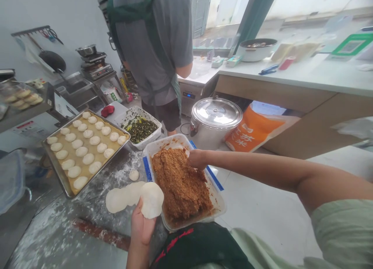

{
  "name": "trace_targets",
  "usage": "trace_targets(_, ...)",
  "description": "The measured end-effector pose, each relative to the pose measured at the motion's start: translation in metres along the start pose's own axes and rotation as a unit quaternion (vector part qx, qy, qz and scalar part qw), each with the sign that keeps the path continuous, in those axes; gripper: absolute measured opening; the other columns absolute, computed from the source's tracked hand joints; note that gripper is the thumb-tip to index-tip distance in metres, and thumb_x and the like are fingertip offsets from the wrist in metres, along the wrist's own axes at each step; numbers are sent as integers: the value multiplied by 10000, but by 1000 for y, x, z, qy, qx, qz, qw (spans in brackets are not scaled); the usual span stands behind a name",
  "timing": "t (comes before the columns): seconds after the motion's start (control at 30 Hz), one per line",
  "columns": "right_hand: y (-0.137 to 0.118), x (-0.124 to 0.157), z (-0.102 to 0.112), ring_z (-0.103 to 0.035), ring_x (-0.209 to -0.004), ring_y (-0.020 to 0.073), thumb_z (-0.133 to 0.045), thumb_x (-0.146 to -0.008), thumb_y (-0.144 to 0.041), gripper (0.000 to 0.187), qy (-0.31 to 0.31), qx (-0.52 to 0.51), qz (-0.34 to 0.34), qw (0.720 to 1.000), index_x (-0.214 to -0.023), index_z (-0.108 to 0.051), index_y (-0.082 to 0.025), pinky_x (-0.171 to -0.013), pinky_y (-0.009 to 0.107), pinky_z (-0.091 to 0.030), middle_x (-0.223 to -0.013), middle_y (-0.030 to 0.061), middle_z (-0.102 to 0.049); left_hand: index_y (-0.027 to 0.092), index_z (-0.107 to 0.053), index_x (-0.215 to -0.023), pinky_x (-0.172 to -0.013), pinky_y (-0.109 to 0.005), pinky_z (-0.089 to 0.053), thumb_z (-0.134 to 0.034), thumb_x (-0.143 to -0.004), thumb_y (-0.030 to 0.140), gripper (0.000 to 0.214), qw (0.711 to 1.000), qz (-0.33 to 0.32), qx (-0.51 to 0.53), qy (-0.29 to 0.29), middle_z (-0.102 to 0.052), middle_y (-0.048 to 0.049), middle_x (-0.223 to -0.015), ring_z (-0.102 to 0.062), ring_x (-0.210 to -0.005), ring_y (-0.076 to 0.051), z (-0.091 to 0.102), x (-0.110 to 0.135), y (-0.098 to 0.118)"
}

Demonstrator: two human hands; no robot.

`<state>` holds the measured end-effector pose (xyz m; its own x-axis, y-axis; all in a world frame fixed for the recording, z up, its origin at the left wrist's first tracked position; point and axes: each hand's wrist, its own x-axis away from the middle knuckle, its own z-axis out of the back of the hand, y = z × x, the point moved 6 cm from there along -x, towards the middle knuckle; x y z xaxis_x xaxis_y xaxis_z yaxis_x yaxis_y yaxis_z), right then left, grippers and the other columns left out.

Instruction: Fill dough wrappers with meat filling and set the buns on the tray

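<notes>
My left hand [142,227] holds a thin round dough wrapper [152,201] over the floured table, with the thumb on its edge. Just behind it, several more wrappers [119,200] lie overlapped in a row. A small dough piece [134,175] rests beyond them. To the right stands a plastic tub [219,206] with blue clips, heaped with brown, crumbly filling [179,179]. My right hand [198,159] reaches in at the tub's far right side, its fingers closed against the filling. Whatever those fingers hold is hidden. A wooden rolling pin [101,233] lies left of my left hand.
A lined baking tray [60,177] bears rows of filled dough rounds at the left. Behind the tub sits a white bin of chopped greens [151,136]. A lidded steel pot [214,125] and an orange sack [252,127] stand beyond. A co-worker [154,47] stands at the back.
</notes>
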<state>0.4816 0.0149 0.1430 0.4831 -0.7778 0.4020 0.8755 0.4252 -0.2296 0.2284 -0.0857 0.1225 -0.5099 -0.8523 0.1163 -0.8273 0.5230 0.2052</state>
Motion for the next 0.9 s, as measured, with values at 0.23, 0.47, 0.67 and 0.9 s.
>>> trace_targets(0.23,-14,12,18,-419,-481,91,-623,-576,-98,118,-119,-23,73,990,-485,-565,-146,-546,217,-325,-414,-57,-450,205,-572,-1135,-1006,-399,-322,-277,-886,355,415,995,37,-46,86,-590,-88,-1134,-516,-1091,-202,-1,-16,-10)
trace_targets(0.47,-62,35,48,-515,-634,101,-366,-838,-171,267,50,-146,121,981,-806,-631,-156,-626,197,-386,-694,12,-595,146,-615,-1048,-943,-420,-379,-384,-842,361,377,979,32,-37,199,-656,-107,-1009,-583,-983,-220,-17,-35,-29)
trace_targets(0.67,-113,50,21,-531,-840,157,-311,-848,-147,396,263,-218,61,938,-1161,-539,-231,-743,262,-419,-940,75,-551,139,-647,-871,-867,-405,-421,-369,-835,383,371,973,-16,10,230,-653,-103,-932,-596,-899,-216,-42,-52,-21)
trace_targets(0.9,-139,57,-3,-500,-814,180,-335,-748,-43,542,264,-102,59,957,-1219,-486,-266,-730,292,-407,-924,67,-529,122,-634,-781,-797,-381,-449,-323,-855,385,414,955,0,17,297,-649,-100,-831,-605,-801,-205,-32,-44,-12)
